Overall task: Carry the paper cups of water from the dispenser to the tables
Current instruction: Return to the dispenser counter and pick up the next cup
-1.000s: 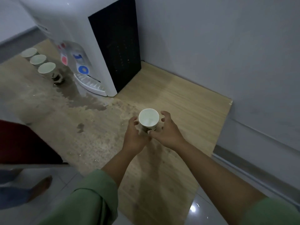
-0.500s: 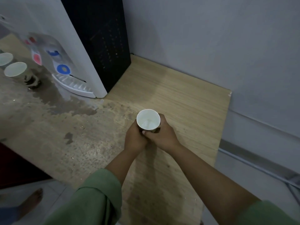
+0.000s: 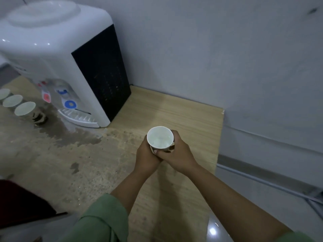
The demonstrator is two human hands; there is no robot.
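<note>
Head camera looks steeply down, close over the table.

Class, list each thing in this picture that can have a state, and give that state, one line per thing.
Held paper cup: upright, water inside, gripped by both hands.
Left hand: closed around the cup.
Right hand: closed around the cup.
Three paper cups: upright in a row beside the dispenser.
Water dispenser: no cup under its taps.
Counter: wet and stained in front of the dispenser.
</note>
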